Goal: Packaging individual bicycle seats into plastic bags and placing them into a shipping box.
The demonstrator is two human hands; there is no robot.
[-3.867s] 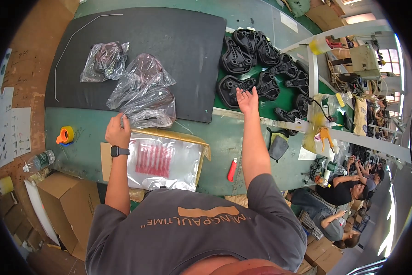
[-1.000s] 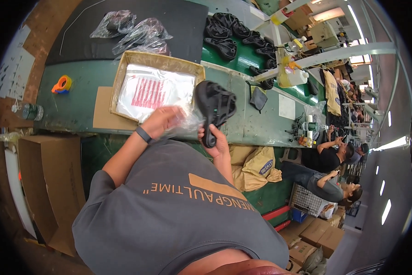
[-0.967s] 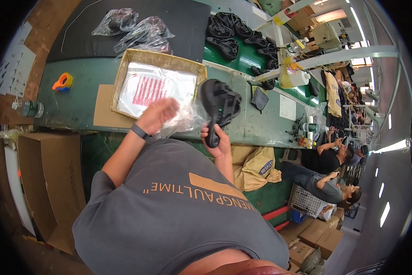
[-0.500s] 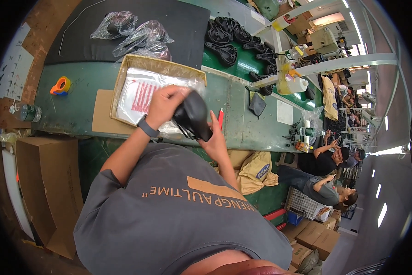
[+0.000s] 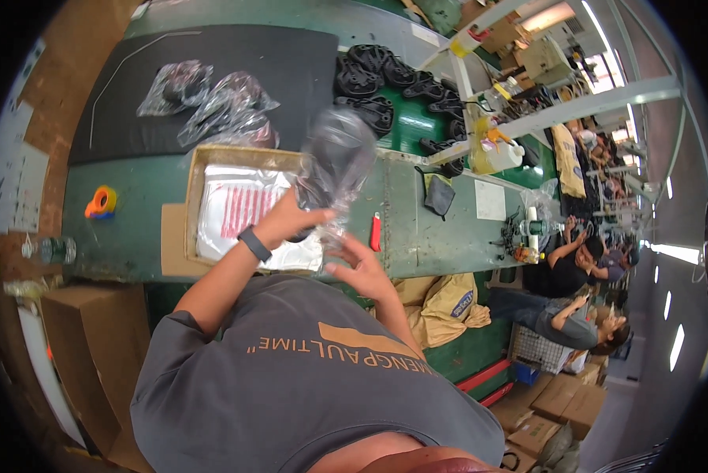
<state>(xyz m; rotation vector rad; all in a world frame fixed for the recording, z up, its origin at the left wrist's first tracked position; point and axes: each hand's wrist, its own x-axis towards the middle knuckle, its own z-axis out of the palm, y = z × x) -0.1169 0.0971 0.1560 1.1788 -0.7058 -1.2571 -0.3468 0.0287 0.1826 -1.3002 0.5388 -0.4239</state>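
A black bicycle saddle in a clear plastic bag is raised over the right end of a shallow cardboard box, blurred by motion. My left hand, with a dark band on its wrist, grips the bagged saddle at its lower end. Just below, my right hand has its thumb and fingers apart beside the loose end of the bag; whether it touches the film is unclear. Flat clear bags with red print lie in the box.
Several bagged saddles rest on a black mat. Bare black saddles lie beyond. A red cutter, orange tape dispenser and spray bottle are on the green bench. Two people sit at right.
The saddle, bare-looking before, now shows inside a clear bag and has moved up and away from me. My right hand has come off the saddle and opened. The view has shifted slightly.
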